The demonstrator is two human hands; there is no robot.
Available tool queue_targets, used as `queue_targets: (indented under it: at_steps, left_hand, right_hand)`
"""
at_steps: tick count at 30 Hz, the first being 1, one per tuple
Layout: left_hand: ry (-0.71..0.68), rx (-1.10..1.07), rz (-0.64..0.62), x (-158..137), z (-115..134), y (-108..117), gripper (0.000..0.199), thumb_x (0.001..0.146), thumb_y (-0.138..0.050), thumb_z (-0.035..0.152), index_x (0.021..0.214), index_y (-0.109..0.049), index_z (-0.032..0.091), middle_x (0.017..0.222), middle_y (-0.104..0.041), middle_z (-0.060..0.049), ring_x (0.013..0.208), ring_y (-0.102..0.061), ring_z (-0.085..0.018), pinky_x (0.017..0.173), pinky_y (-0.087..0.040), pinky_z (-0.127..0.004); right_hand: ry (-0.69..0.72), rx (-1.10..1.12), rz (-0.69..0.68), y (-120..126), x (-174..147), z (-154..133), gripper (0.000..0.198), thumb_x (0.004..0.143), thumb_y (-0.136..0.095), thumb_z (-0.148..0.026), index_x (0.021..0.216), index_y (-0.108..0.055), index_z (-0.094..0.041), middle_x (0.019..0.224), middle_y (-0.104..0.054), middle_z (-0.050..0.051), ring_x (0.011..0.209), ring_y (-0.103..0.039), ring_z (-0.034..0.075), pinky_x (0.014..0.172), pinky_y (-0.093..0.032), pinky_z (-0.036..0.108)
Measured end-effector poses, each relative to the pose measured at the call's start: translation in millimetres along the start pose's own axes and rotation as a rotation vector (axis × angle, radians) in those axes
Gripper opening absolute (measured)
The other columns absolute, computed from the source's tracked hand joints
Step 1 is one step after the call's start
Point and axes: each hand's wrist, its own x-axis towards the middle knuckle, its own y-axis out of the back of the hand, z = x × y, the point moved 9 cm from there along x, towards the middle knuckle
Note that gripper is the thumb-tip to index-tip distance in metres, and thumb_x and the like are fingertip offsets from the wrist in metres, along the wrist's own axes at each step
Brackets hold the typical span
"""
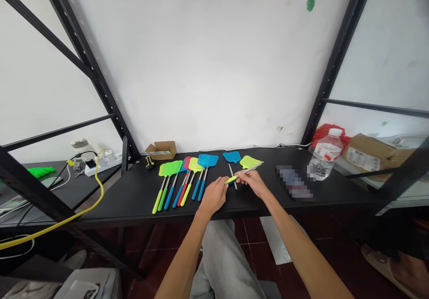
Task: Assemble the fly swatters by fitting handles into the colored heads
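My left hand (215, 196) is closed around a yellow-green fly swatter handle (231, 180), with a bit of blue showing beside it. My right hand (254, 183) pinches a thin metal rod (253, 167) that slants up to the right from the handle's end; my fingers hide the joint. Just beyond my hands lie a blue swatter head (232, 157) on a metal shaft and a yellow-green swatter head (250, 162), partly behind the rod. To my left, several fly swatters (182, 189) in green, yellow, blue and red lie side by side, handles toward me.
On the black table (134, 200) stand a small open cardboard box (163, 150) and a black-and-yellow object (149, 162). A blurred dark flat object (294, 183) and a water bottle (325, 156) are on the right. A yellow cable (100, 178) hangs at the left by the black frame post (100, 84).
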Motion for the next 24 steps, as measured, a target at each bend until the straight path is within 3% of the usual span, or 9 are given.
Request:
queue_targets:
  at_steps: [3,7,10,14,18,21,24]
  left_hand:
    - [0.019,0.039,0.012,-0.4,-1.4,0.3,0.031,0.102,-0.03,0.026,0.125,-0.05,0.023,0.107,-0.063,-0.006,0.095,-0.063,-0.02,0.077,-0.047,-0.028]
    - [0.087,0.089,0.055,-0.5,-8.9,4.3,0.031,0.102,-0.028,0.026,0.123,-0.051,0.023,0.105,-0.064,-0.006,0.092,-0.063,-0.019,0.073,-0.046,-0.027]
    - [0.107,0.111,0.049,-0.6,-11.5,3.7,0.03,0.102,-0.029,0.026,0.122,-0.051,0.023,0.105,-0.064,-0.006,0.089,-0.064,-0.019,0.07,-0.045,-0.026]
    - [0.118,0.121,0.043,-0.8,-12.2,3.1,0.03,0.102,-0.03,0.026,0.122,-0.052,0.024,0.104,-0.064,-0.006,0.089,-0.063,-0.019,0.069,-0.044,-0.025]
    - [0.149,0.114,0.048,-0.8,-14.8,3.8,0.029,0.102,-0.03,0.026,0.12,-0.052,0.024,0.105,-0.065,-0.005,0.088,-0.064,-0.018,0.069,-0.044,-0.025]
    - [0.179,0.107,0.065,-1.5,-18.3,5.4,0.029,0.102,-0.029,0.026,0.12,-0.052,0.023,0.104,-0.065,-0.006,0.088,-0.064,-0.019,0.068,-0.044,-0.025]
    - [0.183,0.097,0.085,-2.4,-19.5,6.9,0.03,0.102,-0.028,0.026,0.12,-0.052,0.022,0.104,-0.065,-0.006,0.088,-0.064,-0.019,0.068,-0.045,-0.026]
  right_hand:
    - [-0.007,-0.024,-0.045,-6.4,-1.6,-2.3,0.037,0.079,-0.071,-0.051,0.091,-0.076,-0.016,0.066,-0.067,0.003,0.057,-0.049,0.011,0.052,-0.035,0.025]
    - [-0.004,0.222,0.195,17.9,-0.3,1.6,0.04,0.079,-0.068,-0.054,0.096,-0.074,-0.018,0.067,-0.063,0.002,0.053,-0.046,0.011,0.048,-0.033,0.024]
    - [-0.002,0.329,0.331,31.5,-0.7,8.2,0.038,0.076,-0.071,-0.054,0.089,-0.072,-0.018,0.069,-0.062,0.002,0.053,-0.047,0.011,0.047,-0.034,0.025]
    - [0.021,0.166,0.271,24.4,0.9,6.0,0.038,0.076,-0.072,-0.054,0.08,-0.073,-0.017,0.068,-0.06,0.003,0.054,-0.046,0.011,0.047,-0.035,0.025]
    - [0.054,0.02,0.246,19.0,-2.5,-0.1,0.044,0.079,-0.066,-0.059,0.09,-0.074,-0.017,0.072,-0.063,0.005,0.055,-0.047,0.013,0.046,-0.034,0.025]
    - [0.09,-0.178,0.439,37.3,-9.8,-8.4,0.048,0.086,-0.053,-0.06,0.097,-0.073,-0.018,0.08,-0.067,0.008,0.061,-0.054,0.017,0.052,-0.04,0.028]
    - [0.036,-0.503,0.677,63.3,-13.4,-15.3,0.046,0.092,-0.04,-0.051,0.102,-0.072,-0.019,0.091,-0.071,0.01,0.08,-0.063,0.024,0.071,-0.046,0.033]
